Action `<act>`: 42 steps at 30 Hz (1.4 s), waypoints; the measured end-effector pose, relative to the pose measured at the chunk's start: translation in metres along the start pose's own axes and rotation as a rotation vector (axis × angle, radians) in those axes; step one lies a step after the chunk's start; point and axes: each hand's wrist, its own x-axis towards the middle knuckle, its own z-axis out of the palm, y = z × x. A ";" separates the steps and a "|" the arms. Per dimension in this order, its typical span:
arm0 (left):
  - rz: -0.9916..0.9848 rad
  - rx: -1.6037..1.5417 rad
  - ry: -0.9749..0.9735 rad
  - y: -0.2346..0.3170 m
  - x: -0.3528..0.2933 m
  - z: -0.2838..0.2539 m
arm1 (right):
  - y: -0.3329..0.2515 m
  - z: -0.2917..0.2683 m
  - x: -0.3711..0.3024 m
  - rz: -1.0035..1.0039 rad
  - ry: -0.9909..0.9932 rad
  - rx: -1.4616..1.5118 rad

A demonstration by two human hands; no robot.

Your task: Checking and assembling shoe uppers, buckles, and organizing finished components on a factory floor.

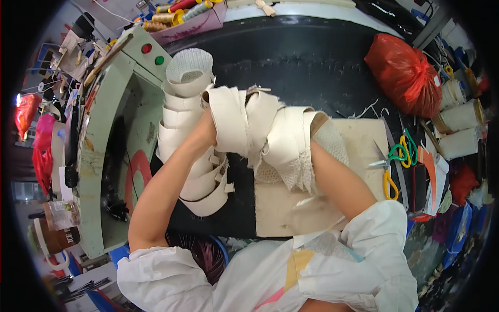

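Over the pale board (280,218) on the bench (291,47) is a bundle of cream loops (291,132). The left hand (207,129) is partly covered by it, the right hand hidden inside; how they grip, I cannot tell. It looks light, bendable, somewhat stiff; better held by smooth walls, not frayed edges.

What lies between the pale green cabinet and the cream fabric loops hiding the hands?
In the head view, an overlapping row of cream fabric loops lies there, with the left forearm crossing over it.
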 end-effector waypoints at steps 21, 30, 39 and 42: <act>-0.116 -0.384 0.831 0.020 -0.069 0.007 | 0.024 -0.058 -0.159 -1.160 0.166 -0.824; 0.417 -0.355 1.120 0.102 -0.088 0.036 | -0.140 -0.033 -0.110 -0.616 0.375 0.123; 0.335 0.027 1.131 0.112 -0.100 0.000 | -0.171 0.066 -0.010 -0.883 0.005 -0.346; 0.181 -0.041 1.381 0.090 -0.150 -0.004 | -0.175 0.043 0.063 -0.719 0.380 -0.212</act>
